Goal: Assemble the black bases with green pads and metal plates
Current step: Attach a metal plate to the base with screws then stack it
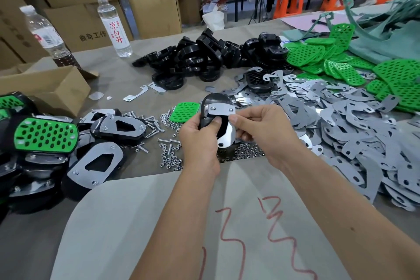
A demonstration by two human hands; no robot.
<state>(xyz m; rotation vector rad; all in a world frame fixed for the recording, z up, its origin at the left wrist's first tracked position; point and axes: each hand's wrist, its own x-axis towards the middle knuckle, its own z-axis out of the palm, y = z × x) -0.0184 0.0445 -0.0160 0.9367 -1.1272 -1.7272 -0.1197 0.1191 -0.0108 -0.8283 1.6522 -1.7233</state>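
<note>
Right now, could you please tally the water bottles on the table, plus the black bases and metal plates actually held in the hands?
Water bottles: 2
Black bases gripped by the left hand: 1
Metal plates pinched by the right hand: 1
Total: 4

Bright even light, soft shadows, wide-angle warping, blurred background

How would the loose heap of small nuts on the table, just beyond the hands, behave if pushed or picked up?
The nuts would probably scatter rather than move together, since they lie loose and already spread thin at the edges. They look tiny and shiny, so likely fiddly and a bit slippery to pinch singly. On the cloth-like table cover they should slide little.
</note>
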